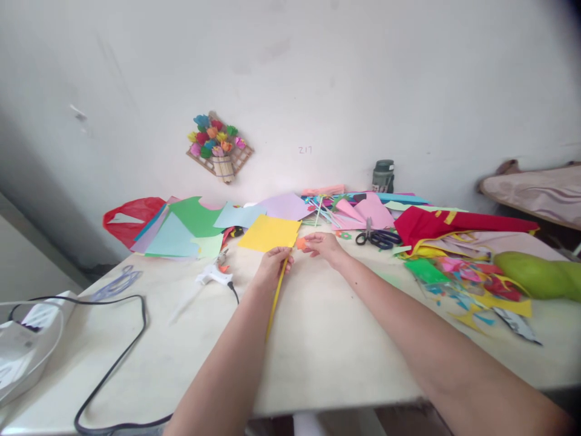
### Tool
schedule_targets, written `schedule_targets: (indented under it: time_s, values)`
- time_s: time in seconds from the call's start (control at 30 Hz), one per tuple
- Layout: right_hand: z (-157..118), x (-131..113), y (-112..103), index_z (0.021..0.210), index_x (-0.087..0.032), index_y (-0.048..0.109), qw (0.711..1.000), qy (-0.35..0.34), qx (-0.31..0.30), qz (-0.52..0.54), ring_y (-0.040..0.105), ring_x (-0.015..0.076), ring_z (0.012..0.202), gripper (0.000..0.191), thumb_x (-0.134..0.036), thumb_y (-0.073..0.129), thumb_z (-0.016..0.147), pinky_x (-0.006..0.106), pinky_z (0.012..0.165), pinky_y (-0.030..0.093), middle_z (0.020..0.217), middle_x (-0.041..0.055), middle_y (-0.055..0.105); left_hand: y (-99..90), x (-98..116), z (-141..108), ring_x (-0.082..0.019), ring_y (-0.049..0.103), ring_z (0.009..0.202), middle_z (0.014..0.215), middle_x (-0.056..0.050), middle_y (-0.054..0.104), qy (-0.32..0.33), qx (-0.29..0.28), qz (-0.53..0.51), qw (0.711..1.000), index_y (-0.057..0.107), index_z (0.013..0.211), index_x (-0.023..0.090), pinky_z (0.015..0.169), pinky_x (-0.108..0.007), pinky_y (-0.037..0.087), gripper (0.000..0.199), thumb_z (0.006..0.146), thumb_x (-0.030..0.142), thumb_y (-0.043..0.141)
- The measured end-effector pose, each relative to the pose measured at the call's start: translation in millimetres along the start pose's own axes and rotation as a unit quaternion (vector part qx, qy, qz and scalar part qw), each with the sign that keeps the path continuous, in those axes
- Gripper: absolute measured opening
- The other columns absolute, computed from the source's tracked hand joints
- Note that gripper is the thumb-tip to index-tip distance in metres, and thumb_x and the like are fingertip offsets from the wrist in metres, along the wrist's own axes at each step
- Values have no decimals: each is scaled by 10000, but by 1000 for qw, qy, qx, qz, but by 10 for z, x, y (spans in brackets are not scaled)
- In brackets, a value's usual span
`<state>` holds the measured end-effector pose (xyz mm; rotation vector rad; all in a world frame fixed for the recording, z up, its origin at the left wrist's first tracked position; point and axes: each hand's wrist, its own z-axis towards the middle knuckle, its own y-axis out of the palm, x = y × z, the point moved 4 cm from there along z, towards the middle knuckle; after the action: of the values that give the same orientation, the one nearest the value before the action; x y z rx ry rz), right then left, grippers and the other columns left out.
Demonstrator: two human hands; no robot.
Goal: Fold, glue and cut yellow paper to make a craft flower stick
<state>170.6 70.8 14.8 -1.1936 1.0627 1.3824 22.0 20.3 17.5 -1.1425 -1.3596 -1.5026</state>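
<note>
My left hand (276,264) is closed round a thin yellow paper strip (275,303), whose long end hangs down toward the table's front. Between the fingertips of my right hand (323,247) is a small orange paper piece (301,243), close to the top end of the strip. I cannot tell whether the two papers touch. Just behind both hands lies a yellow paper sheet (269,232). A white glue gun (213,275) rests on the table left of my left hand, and dark-handled scissors (377,236) lie beyond my right hand.
Coloured paper sheets (193,215) spread along the back. A black cable (144,315) loops across the left side from a white power strip (39,321). At right are paper scraps (476,303), a red cloth (454,224) and a green object (531,275). A bottle (383,177) stands behind.
</note>
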Motion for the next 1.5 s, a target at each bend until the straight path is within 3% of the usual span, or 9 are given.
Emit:
schedule_targets:
  time_s: [0.43, 0.63, 0.83, 0.93, 1.03, 1.17, 1.3, 1.4, 1.5]
  values:
    - [-75, -49, 121, 769, -136, 597, 999, 26, -13, -20, 624, 110, 593, 89, -138, 585, 681, 168, 485, 420, 654, 26, 658, 18, -39, 5, -48, 408, 319, 460, 27, 529, 24, -24, 5, 999, 510, 694, 144, 315, -173, 273, 277, 593, 348, 668]
    - [51, 111, 125, 775, -150, 632, 988, 8, 10, -153, 605, 112, 617, 125, -206, 587, 672, 186, 517, 426, 667, 9, 660, -28, -42, 25, -50, 408, 317, 452, 26, 528, 19, -8, 8, 1000, 509, 666, 143, 322, -181, 278, 279, 576, 352, 670]
    - [171, 165, 161, 826, -233, 665, 927, -29, 12, -375, 595, 145, 761, 183, -273, 578, 670, 224, 631, 419, 826, -13, 670, -61, -18, 5, -54, 401, 313, 446, 30, 524, 27, 11, -6, 1000, 512, 657, 144, 322, -186, 264, 249, 581, 333, 655]
    - [146, 39, 195, 925, -262, 647, 889, -34, 22, -456, 579, 160, 826, 281, -292, 585, 654, 229, 638, 402, 992, -2, 631, -63, -8, -22, -51, 402, 317, 449, 28, 520, 22, 22, -10, 999, 497, 641, 143, 329, -185, 262, 247, 579, 323, 655]
    - [105, -137, 268, 908, -247, 647, 861, -74, 49, -502, 564, 158, 860, 241, -284, 522, 705, 228, 646, 388, 1048, 12, 603, -66, 68, -43, -48, 410, 334, 463, 30, 519, 31, 42, -29, 998, 510, 675, 137, 347, -181, 269, 245, 582, 312, 654]
    - [44, -244, 559, 807, -229, 646, 862, -101, 26, -496, 574, 147, 795, 219, -299, 442, 766, 222, 605, 372, 860, 8, 656, -158, 402, -92, -41, 412, 351, 480, 43, 513, 94, 105, -107, 984, 531, 784, 131, 366, -171, 280, 228, 618, 261, 617]
    - [-110, -289, 1147, 825, -220, 628, 856, -156, -50, -491, 572, 147, 814, 233, -286, 407, 792, 225, 637, 375, 878, 18, 650, -405, 817, -245, -25, 392, 346, 455, 58, 482, 133, 193, -152, 960, 515, 751, 134, 362, -149, 267, 184, 615, 214, 609]
    - [-268, -315, 1649, 905, -214, 597, 824, -191, -111, -521, 559, 170, 869, 224, -304, 429, 786, 243, 683, 394, 949, 48, 622, -601, 1020, -404, -21, 399, 361, 462, 56, 489, 176, 225, -142, 948, 523, 729, 134, 360, -135, 260, 193, 590, 213, 632]
    - [-353, -303, 2070, 993, -153, 550, 782, -224, -144, -563, 545, 240, 904, 309, -302, 519, 723, 316, 721, 419, 973, 119, 597, -726, 1061, -525, -24, 404, 364, 460, 51, 497, 199, 246, -140, 938, 534, 713, 133, 354, -131, 254, 211, 570, 237, 650]
